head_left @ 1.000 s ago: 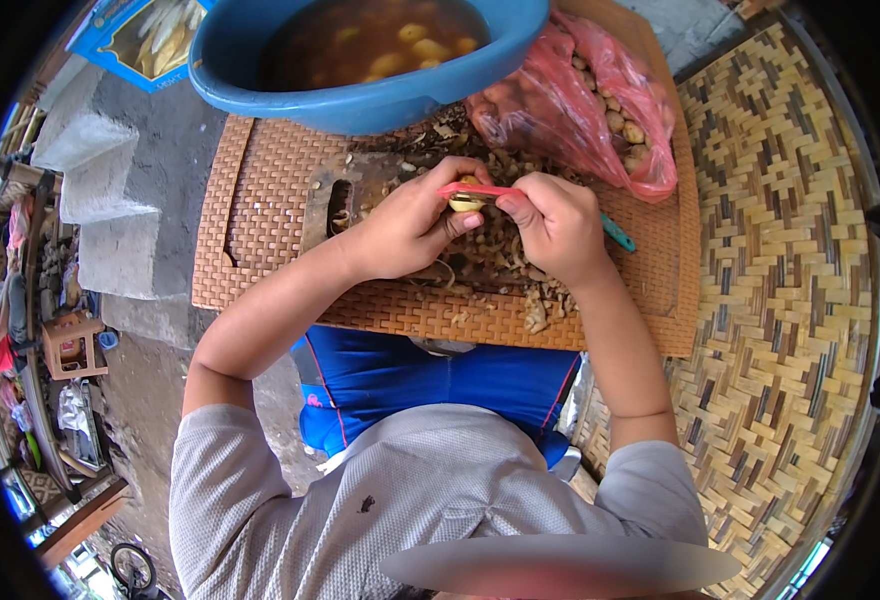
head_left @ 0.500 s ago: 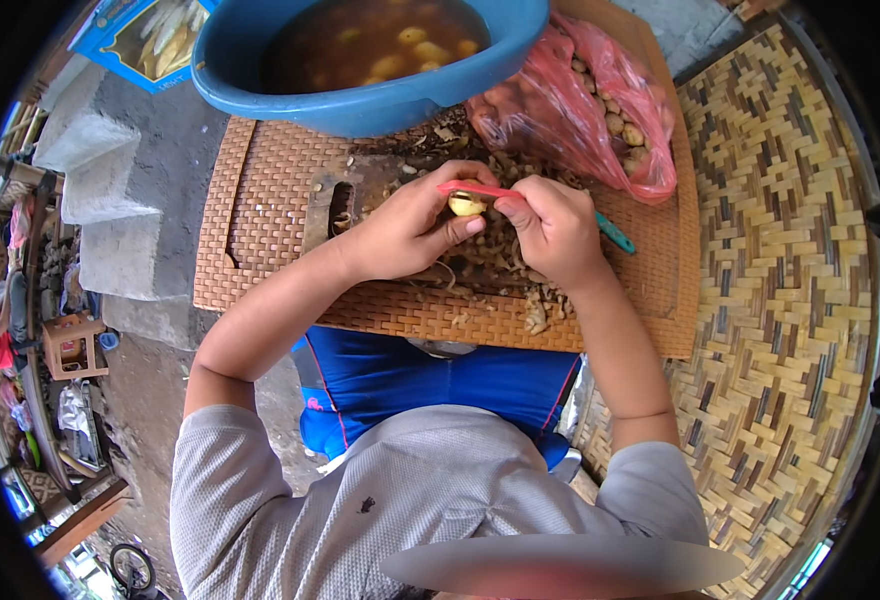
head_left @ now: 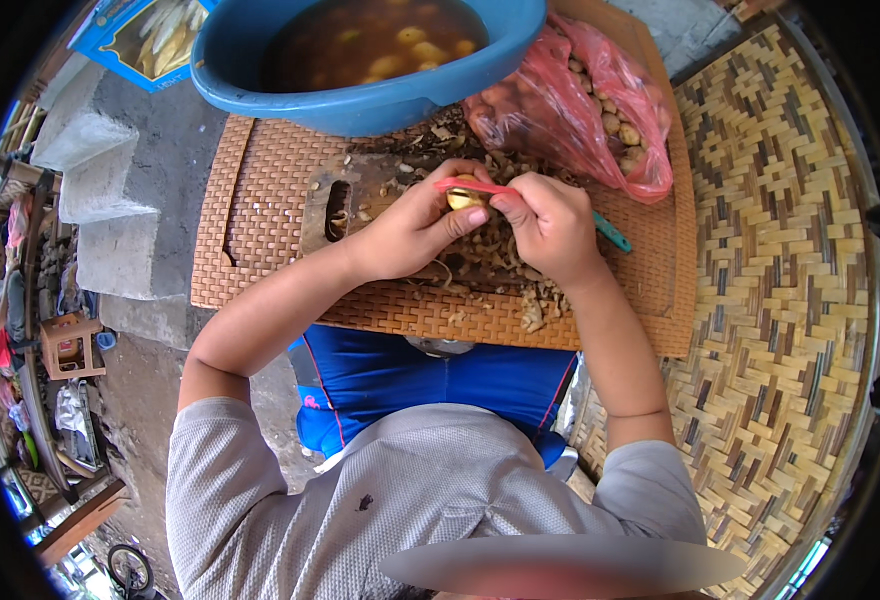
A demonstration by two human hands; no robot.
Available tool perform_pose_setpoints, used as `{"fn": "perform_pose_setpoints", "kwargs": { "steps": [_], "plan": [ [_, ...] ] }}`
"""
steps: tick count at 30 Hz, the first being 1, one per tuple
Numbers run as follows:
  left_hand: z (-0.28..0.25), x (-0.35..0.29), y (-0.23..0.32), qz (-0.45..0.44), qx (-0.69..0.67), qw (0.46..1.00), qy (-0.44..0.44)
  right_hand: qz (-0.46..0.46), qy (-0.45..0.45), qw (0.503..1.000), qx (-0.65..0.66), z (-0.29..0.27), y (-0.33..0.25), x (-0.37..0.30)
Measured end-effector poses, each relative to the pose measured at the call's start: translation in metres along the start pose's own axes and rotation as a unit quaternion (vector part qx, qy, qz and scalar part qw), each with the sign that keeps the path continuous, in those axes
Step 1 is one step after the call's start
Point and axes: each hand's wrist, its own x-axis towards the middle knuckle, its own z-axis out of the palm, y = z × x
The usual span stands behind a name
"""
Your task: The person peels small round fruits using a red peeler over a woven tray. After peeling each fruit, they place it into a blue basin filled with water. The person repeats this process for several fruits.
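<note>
My left hand (head_left: 423, 222) is closed round a small, pale yellow potato (head_left: 463, 199). My right hand (head_left: 552, 225) grips a red peeler (head_left: 478, 186), whose head lies across the top of the potato. Both hands meet above a wooden cutting board (head_left: 322, 208) with a slot cut near its left end. Potato peelings (head_left: 490, 255) are strewn over the board and the table beneath my hands. Beside my right hand a teal handle (head_left: 612, 232) sticks out; what it belongs to is hidden.
Beyond the board stands a blue basin (head_left: 380, 112) of brown water with peeled potatoes in it. A red plastic bag (head_left: 570, 120) of unpeeled potatoes lies right of it. Everything rests on a woven-patterned table (head_left: 260, 215). Concrete steps (head_left: 115, 225) rise at left; woven bamboo matting (head_left: 760, 280) spreads at right.
The potato has turned a little in my left hand, and the red peeler has tilted slightly against it. My hands stay in nearly the same place.
</note>
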Motion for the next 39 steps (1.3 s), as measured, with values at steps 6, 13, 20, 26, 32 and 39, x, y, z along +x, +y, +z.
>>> {"fn": "perform_pose_setpoints", "kwargs": {
  "steps": [6, 13, 20, 26, 32, 39],
  "plan": [
    [-0.008, -0.002, 0.005, 0.017, 0.103, 0.994, 0.011, -0.001, -0.002, 1.000, -0.007, -0.001, -0.001, -0.001],
    [-0.010, 0.002, 0.008, 0.070, 0.164, 0.984, -0.003, -0.031, 0.004, 0.999, -0.027, 0.004, -0.002, 0.000],
    [-0.005, 0.003, 0.010, 0.051, 0.162, 0.985, 0.010, -0.013, 0.002, 1.000, -0.008, 0.004, -0.004, -0.001],
    [-0.005, 0.000, 0.011, 0.055, 0.160, 0.986, 0.008, -0.008, -0.001, 1.000, 0.000, 0.004, -0.002, -0.002],
    [-0.005, 0.001, 0.007, 0.068, 0.159, 0.985, 0.016, -0.007, -0.001, 1.000, -0.012, 0.002, -0.003, -0.001],
    [-0.005, 0.003, 0.009, 0.077, 0.170, 0.982, 0.009, -0.007, 0.021, 1.000, -0.011, 0.002, -0.002, 0.000]
  ]
}}
